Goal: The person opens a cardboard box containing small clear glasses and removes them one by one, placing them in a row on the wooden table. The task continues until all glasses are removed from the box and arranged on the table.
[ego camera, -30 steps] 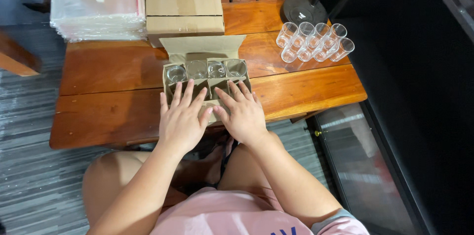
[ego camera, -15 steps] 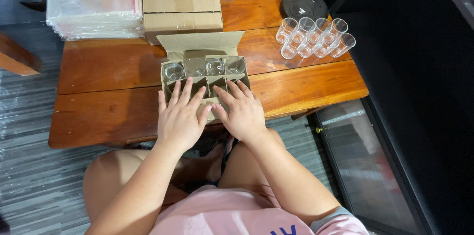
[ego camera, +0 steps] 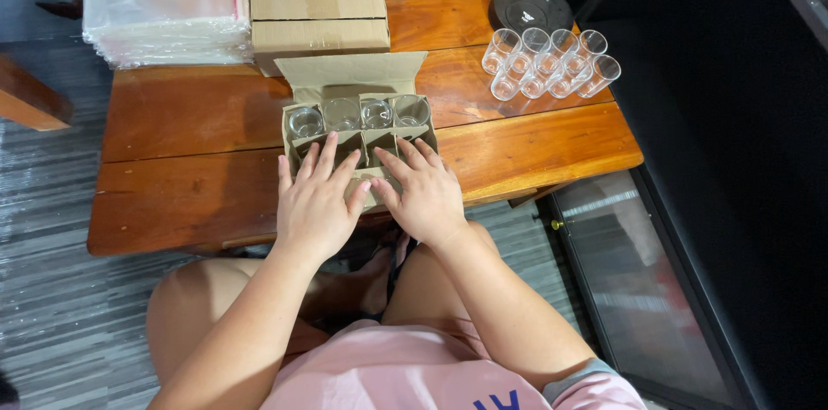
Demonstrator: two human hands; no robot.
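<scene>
Hands (ego camera: 371, 199) on divided box (ego camera: 358, 130) (four glasses (ego camera: 358, 114) inside); loose glasses (ego camera: 548, 62) right.

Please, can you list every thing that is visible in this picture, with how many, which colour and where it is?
open divided carton: one, brown cardboard, middle of the table, flap up at the back
glasses in carton: four visible, clear, back row of the compartments
loose glasses: about ten, clear, lying in a cluster at the table's right back
closed box: one, brown cardboard, behind the carton
plastic bags: one stack, transparent, back left of the table
round base: one, black, back right, with a pole rising from it
table: one, reddish wood
left hand: flat on the carton's front, fingers spread
right hand: flat on the carton's front, beside the left
</scene>
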